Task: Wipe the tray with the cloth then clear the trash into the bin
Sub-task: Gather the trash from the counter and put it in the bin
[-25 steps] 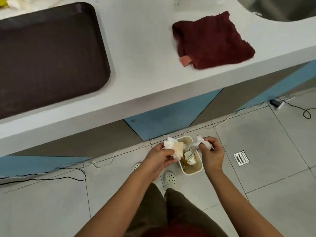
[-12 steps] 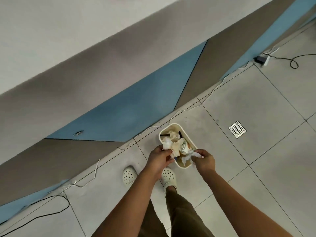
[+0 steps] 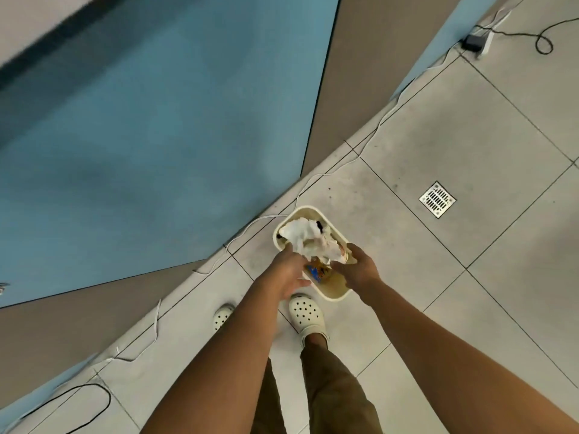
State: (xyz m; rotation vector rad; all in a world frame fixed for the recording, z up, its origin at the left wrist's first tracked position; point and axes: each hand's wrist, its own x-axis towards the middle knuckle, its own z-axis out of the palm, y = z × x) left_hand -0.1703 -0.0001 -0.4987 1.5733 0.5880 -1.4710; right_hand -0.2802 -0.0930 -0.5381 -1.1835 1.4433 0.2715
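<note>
A small cream bin [image 3: 332, 295] stands on the tiled floor by the cabinet base, close in front of my feet. Crumpled white tissues [image 3: 308, 239] lie piled on top of the other trash inside it, with a blue and orange wrapper [image 3: 317, 270] below them. My left hand [image 3: 289, 272] hovers over the bin's near left rim, fingers apart, fingertips touching the tissues. My right hand [image 3: 357, 270] is over the near right rim, palm down, fingers loose. The tray and the cloth are out of view.
A blue and grey cabinet front [image 3: 150, 136] fills the upper left. White and black cables [image 3: 316, 177] run along its base. A floor drain [image 3: 437, 199] is right of the bin. A black adapter [image 3: 473, 42] lies at the top right. My white clogs [image 3: 305, 314] stand just behind the bin.
The view dropped from the countertop to the floor, so tray and cloth left the frame. Both hands went down to the bin, and the tissues they held now lie in it.
</note>
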